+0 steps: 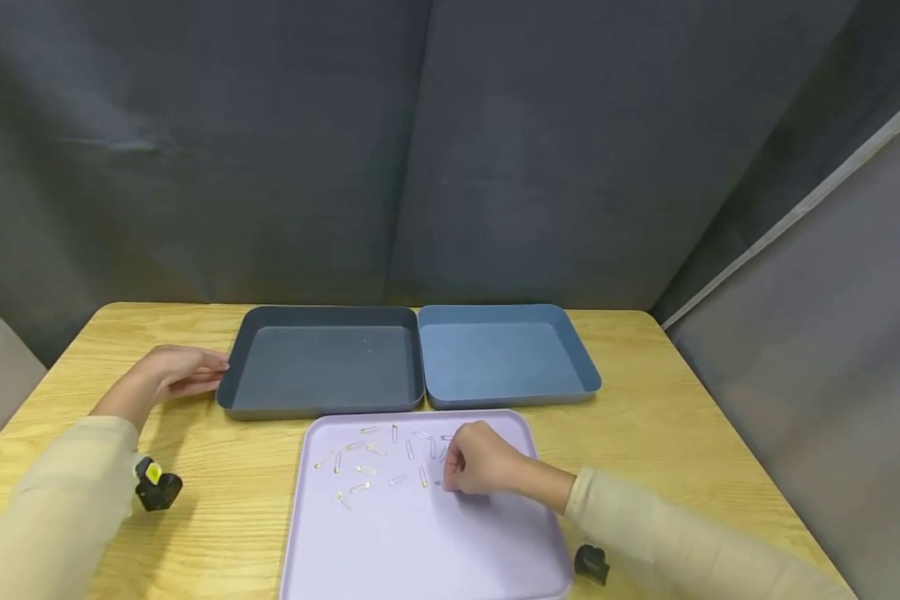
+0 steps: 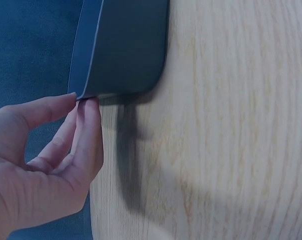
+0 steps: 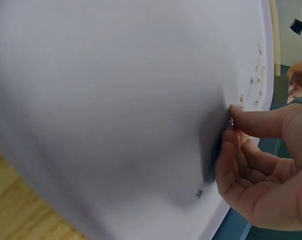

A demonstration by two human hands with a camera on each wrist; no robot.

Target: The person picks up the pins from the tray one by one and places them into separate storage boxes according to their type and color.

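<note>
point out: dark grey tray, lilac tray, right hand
dark grey plastic tray (image 1: 322, 371), head view, bare floor.
lilac rectangular plastic tray (image 1: 420, 542), head view, bare near part.
right hand (image 1: 483, 461), head view, back of hand.

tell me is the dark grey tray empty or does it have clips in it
Empty: the dark grey tray shows a bare floor; the clips all lie on the lilac tray.

Three trays: dark grey tray, blue tray, lilac tray. Roughly fifteen safety pins. Two hands.

Small gold safety pins scattered flat, lilac tray.
</note>
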